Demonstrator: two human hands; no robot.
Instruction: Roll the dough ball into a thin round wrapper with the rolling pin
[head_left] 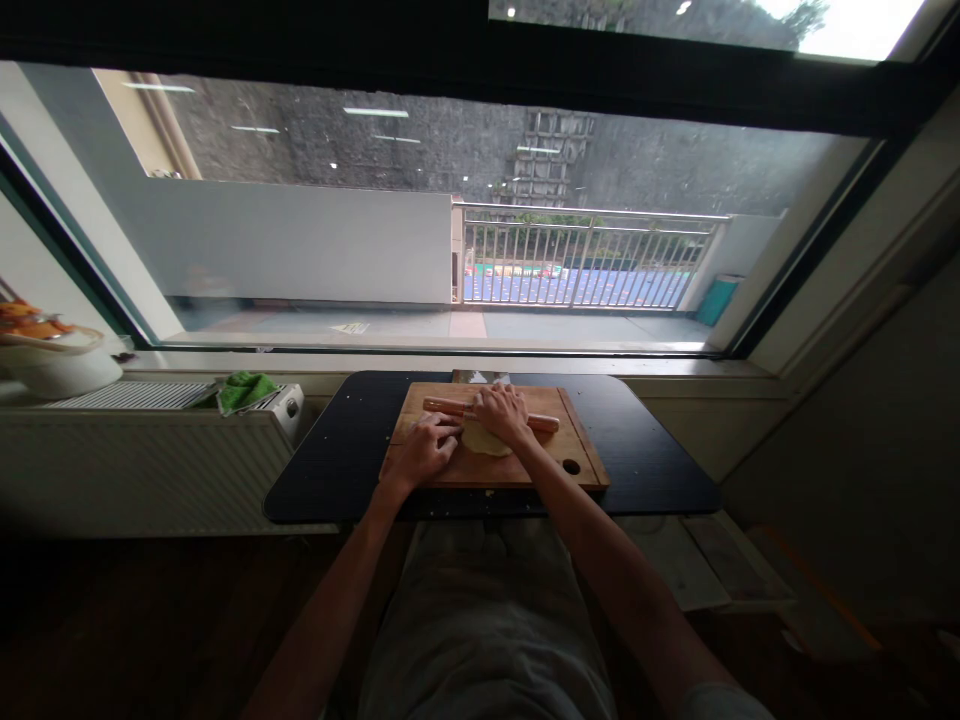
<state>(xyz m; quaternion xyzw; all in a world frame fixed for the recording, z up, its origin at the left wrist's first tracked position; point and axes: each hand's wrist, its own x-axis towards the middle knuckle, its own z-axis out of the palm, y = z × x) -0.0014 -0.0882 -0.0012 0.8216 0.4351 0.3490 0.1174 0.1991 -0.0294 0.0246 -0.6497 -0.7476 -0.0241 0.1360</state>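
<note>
A wooden rolling pin [544,423] lies across a wooden cutting board [540,470], over the far part of a flat, round piece of pale dough [486,440]. My right hand [501,408] rests over the middle of the pin, its fingers curled on it and hiding part of the wood. At the left edge of the dough, my left hand [429,450] has its fingers drawn together on the rim; the exact contact of the fingertips is hard to see. The board has a dark round hole [571,467] at its near right corner.
The board sits on a dark table [652,460] with small pale crumbs. Behind the board is a partly hidden light-coloured packet [480,377]. A radiator [172,470] with a green cloth [246,391] stands left, beside a white container [60,362]. A large window [315,240] rises beyond the table.
</note>
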